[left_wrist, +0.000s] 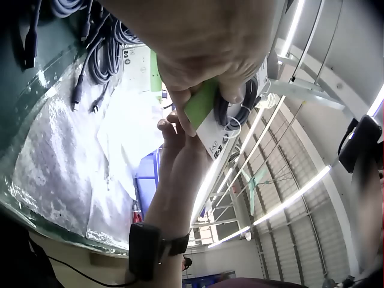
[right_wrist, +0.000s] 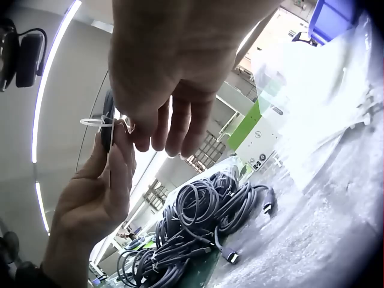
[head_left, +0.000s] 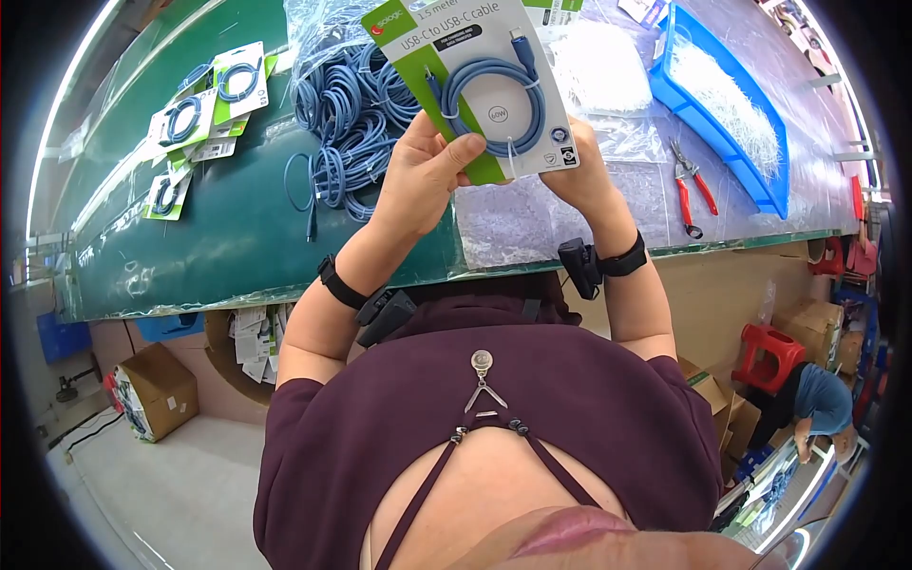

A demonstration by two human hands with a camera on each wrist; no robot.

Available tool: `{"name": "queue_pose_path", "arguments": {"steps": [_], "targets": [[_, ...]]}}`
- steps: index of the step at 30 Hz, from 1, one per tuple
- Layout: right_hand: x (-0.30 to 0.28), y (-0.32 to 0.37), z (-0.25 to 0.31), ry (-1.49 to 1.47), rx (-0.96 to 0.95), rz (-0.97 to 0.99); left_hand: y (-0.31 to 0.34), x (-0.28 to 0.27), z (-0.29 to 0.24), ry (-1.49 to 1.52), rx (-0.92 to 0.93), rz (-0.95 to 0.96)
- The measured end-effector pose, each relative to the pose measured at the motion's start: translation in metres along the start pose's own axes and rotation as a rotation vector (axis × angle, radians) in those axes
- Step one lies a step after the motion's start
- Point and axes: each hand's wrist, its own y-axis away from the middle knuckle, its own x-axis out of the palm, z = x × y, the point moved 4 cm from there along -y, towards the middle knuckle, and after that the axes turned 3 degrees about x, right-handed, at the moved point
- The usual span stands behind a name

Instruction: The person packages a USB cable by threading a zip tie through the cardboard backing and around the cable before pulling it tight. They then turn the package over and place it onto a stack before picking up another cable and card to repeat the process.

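My left hand (head_left: 418,176) grips the lower left of a green and white USB-C cable card (head_left: 498,90), thumb across its front. A coiled blue cable (head_left: 539,106) is fastened to the card, with a clear cable tie (head_left: 511,157) sticking out at the bottom of the coil. Behind the card's lower right edge is my right hand (head_left: 581,171), its fingers hidden there in the head view. In the right wrist view several right fingers (right_wrist: 179,123) reach down beside the card, close to the left fingertips; I cannot tell whether the hidden ones pinch anything.
Blue cables (head_left: 347,123) lie heaped behind the left hand. Several finished cable cards (head_left: 195,119) are spread at the left of the green table (head_left: 228,237). To the right are a pile of clear ties (head_left: 598,71), red-handled cutters (head_left: 695,185) and a blue bin (head_left: 731,138) of ties.
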Motion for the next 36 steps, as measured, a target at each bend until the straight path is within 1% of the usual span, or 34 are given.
{"name": "queue_pose_path", "arguments": {"steps": [4,7,8,11,12,15,16,19,20,23,27,32,35,36], "targets": [[-0.001,-0.002,0.004,0.020,-0.047,-0.017,0.003,-0.001,0.002,-0.033,0.002,-0.026],[0.000,-0.005,-0.006,-0.008,-0.003,-0.023,0.006,0.007,0.000,0.071,-0.026,0.082],[-0.001,-0.003,-0.007,-0.007,-0.001,-0.027,0.005,0.006,-0.001,0.070,-0.029,0.085],[-0.003,0.000,-0.022,-0.226,0.225,-0.059,0.005,0.000,-0.007,-0.075,0.004,0.066],[-0.001,0.001,-0.021,-0.228,0.227,-0.056,0.005,-0.002,-0.006,-0.074,0.004,0.061],[0.000,0.007,-0.013,-0.311,0.203,-0.026,0.000,-0.011,0.000,-0.148,-0.020,-0.021],[-0.002,0.007,-0.012,-0.309,0.208,-0.031,0.000,-0.009,0.001,-0.147,-0.025,-0.018],[-0.005,0.004,0.000,-0.057,0.010,0.040,0.003,0.001,0.001,-0.076,0.004,0.019],[-0.001,0.004,-0.001,-0.059,0.011,0.042,0.004,-0.001,0.001,-0.075,0.004,0.015],[0.014,0.009,-0.003,-0.028,-0.056,-0.092,0.004,-0.010,0.005,-0.022,-0.035,-0.001],[0.015,0.002,-0.027,0.089,-0.026,-0.111,0.004,-0.006,0.008,0.060,-0.109,0.019],[0.020,0.000,-0.023,0.061,-0.067,-0.139,0.000,-0.014,0.001,0.075,-0.044,-0.045],[0.021,0.008,-0.016,-0.174,0.154,-0.073,0.000,-0.019,0.002,0.017,-0.078,-0.056],[0.020,0.009,-0.018,-0.171,0.150,-0.073,0.000,-0.019,0.003,0.017,-0.074,-0.053]]}}
